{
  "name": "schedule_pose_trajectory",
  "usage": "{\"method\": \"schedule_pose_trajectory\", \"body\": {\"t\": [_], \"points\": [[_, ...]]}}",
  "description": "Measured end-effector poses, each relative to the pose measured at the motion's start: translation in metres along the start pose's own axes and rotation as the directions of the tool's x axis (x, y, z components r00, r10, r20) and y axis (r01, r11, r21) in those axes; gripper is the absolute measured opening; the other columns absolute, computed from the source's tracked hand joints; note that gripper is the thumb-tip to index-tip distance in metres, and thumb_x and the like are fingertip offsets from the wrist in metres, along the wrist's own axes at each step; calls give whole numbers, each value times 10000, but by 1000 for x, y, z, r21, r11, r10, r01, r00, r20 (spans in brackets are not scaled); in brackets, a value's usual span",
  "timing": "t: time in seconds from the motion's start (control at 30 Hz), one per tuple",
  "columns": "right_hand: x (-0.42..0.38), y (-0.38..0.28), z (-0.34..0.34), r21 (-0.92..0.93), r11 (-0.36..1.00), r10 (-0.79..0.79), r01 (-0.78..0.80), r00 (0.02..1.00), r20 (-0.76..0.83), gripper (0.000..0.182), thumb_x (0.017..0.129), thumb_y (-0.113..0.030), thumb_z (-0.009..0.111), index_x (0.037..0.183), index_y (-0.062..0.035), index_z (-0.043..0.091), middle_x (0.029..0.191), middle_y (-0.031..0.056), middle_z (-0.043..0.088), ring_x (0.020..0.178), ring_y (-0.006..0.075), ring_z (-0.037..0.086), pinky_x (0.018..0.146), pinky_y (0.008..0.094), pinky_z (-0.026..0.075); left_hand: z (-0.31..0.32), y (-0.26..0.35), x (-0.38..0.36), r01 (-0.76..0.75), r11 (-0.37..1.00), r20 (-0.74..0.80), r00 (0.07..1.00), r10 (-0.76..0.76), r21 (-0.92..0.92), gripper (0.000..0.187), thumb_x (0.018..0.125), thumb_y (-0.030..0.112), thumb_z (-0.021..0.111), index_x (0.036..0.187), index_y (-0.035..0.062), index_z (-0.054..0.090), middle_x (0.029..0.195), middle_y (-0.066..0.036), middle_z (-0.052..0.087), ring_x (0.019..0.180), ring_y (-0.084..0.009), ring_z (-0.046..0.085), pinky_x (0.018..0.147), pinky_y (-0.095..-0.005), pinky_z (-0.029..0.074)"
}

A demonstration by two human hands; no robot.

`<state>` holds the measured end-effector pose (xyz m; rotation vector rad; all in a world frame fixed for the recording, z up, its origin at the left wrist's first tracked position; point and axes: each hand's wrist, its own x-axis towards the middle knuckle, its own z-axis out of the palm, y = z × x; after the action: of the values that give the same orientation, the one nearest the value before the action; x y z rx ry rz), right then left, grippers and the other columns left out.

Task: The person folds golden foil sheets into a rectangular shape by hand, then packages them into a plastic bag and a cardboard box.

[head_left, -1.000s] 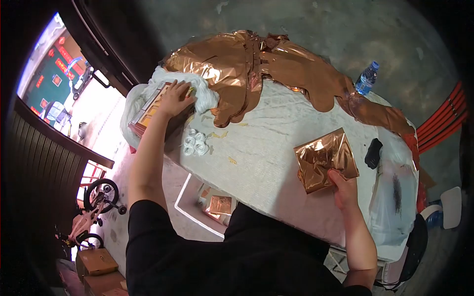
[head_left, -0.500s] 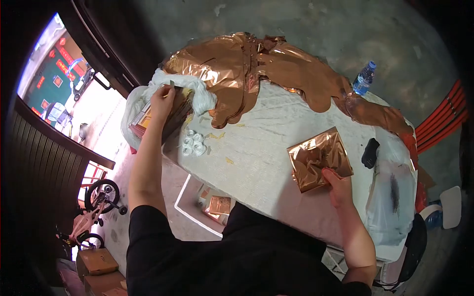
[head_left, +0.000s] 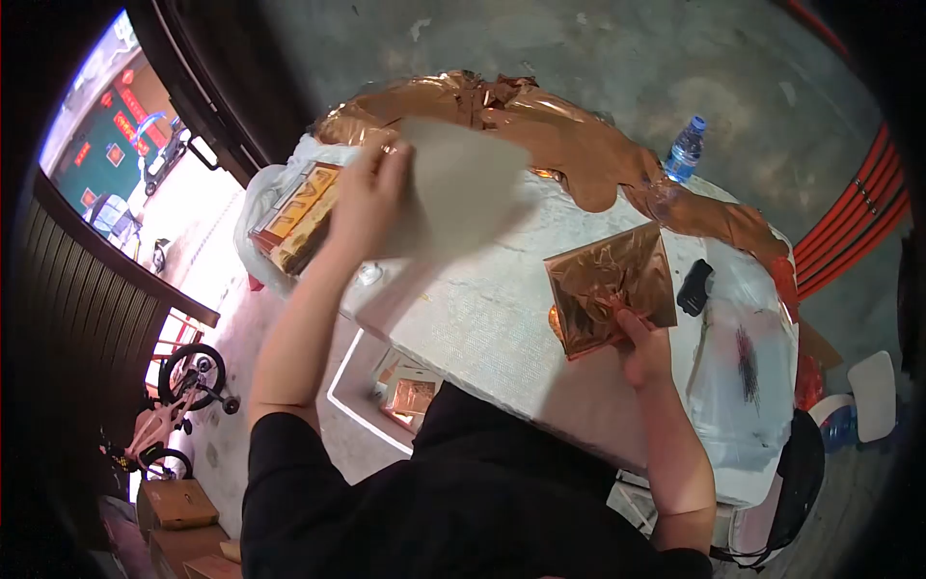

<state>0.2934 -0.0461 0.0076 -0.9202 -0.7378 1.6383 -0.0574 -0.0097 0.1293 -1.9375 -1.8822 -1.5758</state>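
Observation:
My left hand [head_left: 374, 188] is raised over the table's left part, fingers closed on the edge of a flat grey sheet [head_left: 473, 188], blurred by motion. Its material is hard to make out. My right hand [head_left: 644, 349] grips the lower right corner of a folded copper-coloured foil square [head_left: 632, 265], thumb on top. Beside my left forearm, a box with yellow and brown print [head_left: 297, 217] lies in a white plastic bag [head_left: 253, 198]. Flat, rounded copper foil pieces [head_left: 579, 164] cover the table's far edge. Small white rolls [head_left: 369, 274] are mostly hidden behind my left arm.
On the white-covered table [head_left: 482, 328] stand a water bottle [head_left: 684, 150] at the far edge and a small black object [head_left: 694, 288] to the right. Below the near edge, a white bin [head_left: 362, 410] holds more foil squares. A child's bicycle [head_left: 169, 410] and cardboard boxes [head_left: 178, 504] are left.
My left hand has come away from the bag and box, moving right with the grey sheet. The box's printed side is uncovered. My right hand has tilted the foil square slightly.

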Motion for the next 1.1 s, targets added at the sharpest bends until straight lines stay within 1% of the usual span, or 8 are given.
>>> {"method": "schedule_pose_trajectory", "body": {"t": [0.1,0.17,0.3,0.37,0.57,0.7,0.9,1.1], "points": [[1,-1,-4,-42,999,8,-6,999,53,361,844,-22,623,1199,-13,555,1061,102,653,929,209,642,802,339,540,65,-13,-26,234,851,298,950,-96,-470,218,961,272,546,960,63,607,680,24,537,540,-55,455,478,-220,368],[0,0,-1,-79,996,34,-29,998,61,329,844,-34,629,1167,-1,577,1036,104,663,919,207,643,801,337,538,82,-13,-35,551,705,609,765,-211,-448,207,962,283,541,899,93,593,699,42,542,506,-30,457,423,-191,346],[6,9,-1,-93,993,-55,68,989,141,290,839,-31,635,1125,7,606,1017,104,672,918,187,642,793,317,538,104,-22,-49,720,584,765,597,-243,-375,220,953,308,548,888,102,588,714,54,551,488,-8,459,390,-166,320],[7,9,-3,-95,993,-53,67,989,137,295,839,-24,633,1130,8,603,1027,107,670,918,183,642,792,313,539,101,-4,-53,846,318,778,524,-346,-429,271,952,346,532,911,91,615,684,56,538,527,-22,449,447,-186,332],[-4,-15,10,-42,992,-117,121,988,98,296,837,-3,633,1132,-12,602,985,89,672,881,179,652,796,330,543,118,-18,-65,788,566,822,477,-311,-243,375,935,427,542,1057,80,620,775,37,606,596,-35,532,502,-195,433],[11,9,1,-380,917,-86,119,991,102,308,811,-3,678,1110,1,602,967,79,672,837,154,645,782,281,534,135,-19,-80,832,466,866,444,-230,-303,384,880,396,644,1086,76,598,814,27,591,567,-44,418,503,-198,328],[16,17,2,-488,869,-16,77,992,128,310,796,13,687,1097,14,615,929,52,675,792,109,627,714,244,519,123,-49,-78,899,284,941,335,41,-333,459,751,-86,680,1184,-22,541,931,-39,655,768,-83,633,662,-209,510],[14,14,6,-579,810,-8,88,990,139,304,790,-10,697,1085,12,627,913,22,663,776,77,593,689,223,486,92,-56,-80,670,690,850,505,-153,-274,264,775,-69,636,1037,-38,625,862,-51,666,720,-96,625,611,-242,500]]}}
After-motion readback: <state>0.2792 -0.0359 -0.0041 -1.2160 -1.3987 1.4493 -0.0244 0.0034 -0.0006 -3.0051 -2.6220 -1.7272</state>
